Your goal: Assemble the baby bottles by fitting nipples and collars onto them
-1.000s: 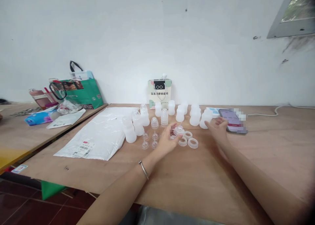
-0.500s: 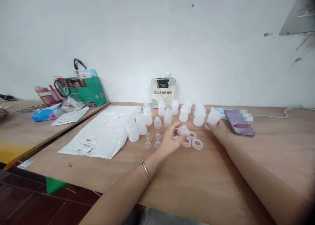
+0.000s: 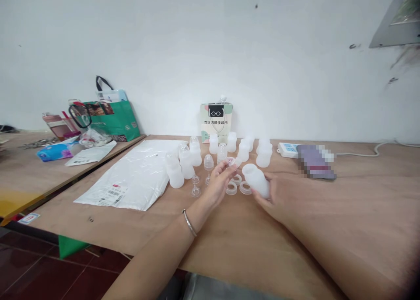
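My right hand [image 3: 274, 199] is wrapped round a frosted white baby bottle [image 3: 257, 181], which tilts to the left with its open mouth upward. Left of it, my left hand [image 3: 217, 185] pinches a clear collar ring with a teat [image 3: 232, 161], raised above the table and apart from the bottle. Loose collar rings [image 3: 245, 188] lie below my hands. Clear teats [image 3: 196, 191] stand to the left beside a small domed cap [image 3: 208, 161]. Several bottles with clear caps [image 3: 175, 176] stand at the left, and several bottles without caps [image 3: 263, 156] stand behind.
A white plastic mailer [image 3: 127, 173] covers the table's left part. A paper bag [image 3: 216, 121] stands against the wall. At the right lie a phone [image 3: 315, 162] and a white power strip [image 3: 288, 150] with a cable. A green bag [image 3: 123, 120] stands on the left table.
My right hand has brought the bottle from the back right toward me and tilted it leftward. My left hand has shifted slightly left and up with the ring and teat.
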The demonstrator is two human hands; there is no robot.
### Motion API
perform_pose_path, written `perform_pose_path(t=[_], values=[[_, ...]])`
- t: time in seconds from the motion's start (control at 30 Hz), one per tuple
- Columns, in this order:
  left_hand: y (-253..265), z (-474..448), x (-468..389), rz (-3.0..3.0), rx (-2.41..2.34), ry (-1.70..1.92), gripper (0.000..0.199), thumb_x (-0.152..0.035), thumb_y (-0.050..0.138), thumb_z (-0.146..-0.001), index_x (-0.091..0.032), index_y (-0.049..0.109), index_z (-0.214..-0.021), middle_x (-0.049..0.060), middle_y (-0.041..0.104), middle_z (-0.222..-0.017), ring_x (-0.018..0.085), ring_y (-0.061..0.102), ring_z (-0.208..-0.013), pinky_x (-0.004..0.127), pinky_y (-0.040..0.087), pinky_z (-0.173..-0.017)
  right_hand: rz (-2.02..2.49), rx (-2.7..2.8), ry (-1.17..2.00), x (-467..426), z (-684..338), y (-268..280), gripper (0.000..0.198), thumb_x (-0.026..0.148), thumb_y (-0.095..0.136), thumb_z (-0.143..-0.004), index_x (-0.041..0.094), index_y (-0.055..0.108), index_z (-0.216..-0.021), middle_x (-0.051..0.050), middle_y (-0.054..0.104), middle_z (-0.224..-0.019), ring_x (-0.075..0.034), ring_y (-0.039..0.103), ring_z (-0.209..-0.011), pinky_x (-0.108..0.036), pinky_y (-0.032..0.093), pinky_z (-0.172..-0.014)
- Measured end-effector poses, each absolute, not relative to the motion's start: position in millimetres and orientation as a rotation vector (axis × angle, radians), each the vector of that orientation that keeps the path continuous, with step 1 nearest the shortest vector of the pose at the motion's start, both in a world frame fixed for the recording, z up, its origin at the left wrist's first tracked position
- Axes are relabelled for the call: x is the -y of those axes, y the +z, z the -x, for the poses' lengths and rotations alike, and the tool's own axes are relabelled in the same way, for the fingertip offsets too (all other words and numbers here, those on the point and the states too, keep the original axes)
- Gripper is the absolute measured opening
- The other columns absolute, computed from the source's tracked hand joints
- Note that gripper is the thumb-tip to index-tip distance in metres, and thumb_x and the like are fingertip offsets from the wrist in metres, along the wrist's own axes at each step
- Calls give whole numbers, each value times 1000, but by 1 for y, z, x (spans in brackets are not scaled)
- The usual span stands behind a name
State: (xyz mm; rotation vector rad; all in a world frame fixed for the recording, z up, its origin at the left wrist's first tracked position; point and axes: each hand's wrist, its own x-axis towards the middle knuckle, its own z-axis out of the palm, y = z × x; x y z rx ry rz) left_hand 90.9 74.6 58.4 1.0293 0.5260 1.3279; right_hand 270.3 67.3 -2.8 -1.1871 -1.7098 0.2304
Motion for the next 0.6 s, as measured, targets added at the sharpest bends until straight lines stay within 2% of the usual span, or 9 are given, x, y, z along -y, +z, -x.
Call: perform_pose_path(t=[0.13,0.23,0.5,0.6], values=[[56,-90,-75,-1246,-560,1277,34,-32,63,-75,-16,56,-105,7,60,-104,16,56,-94,27,42,-83,1127,1878,-47,-63,-270,5,46,35,56,-76,25,40,-118,-10,56,-105,-28,58,-93,-43,48,-77],[55,-91,-74,-1353,-611,1265,34,-33,63,-75,-16,56,-105,5,60,-99,14,55,-92,26,42,-82,1087,1884,-131,-61,-271,10,47,33,57,-76,25,41,-120,-10,56,-106,-27,58,-93,-41,49,-77],[51,-92,-76,-1356,-710,1290,38,-35,68,-70,-15,54,-98,5,59,-94,15,55,-87,28,43,-79,1110,1824,-215,-57,-278,9,44,30,58,-76,28,47,-119,-10,51,-112,-28,52,-105,-43,48,-82],[52,-89,-76,-1382,-623,1245,38,-33,68,-70,-16,54,-102,5,59,-97,15,56,-90,28,44,-80,1090,1822,-129,-54,-279,13,43,33,62,-72,26,51,-113,-9,56,-106,-27,56,-98,-42,48,-81]])
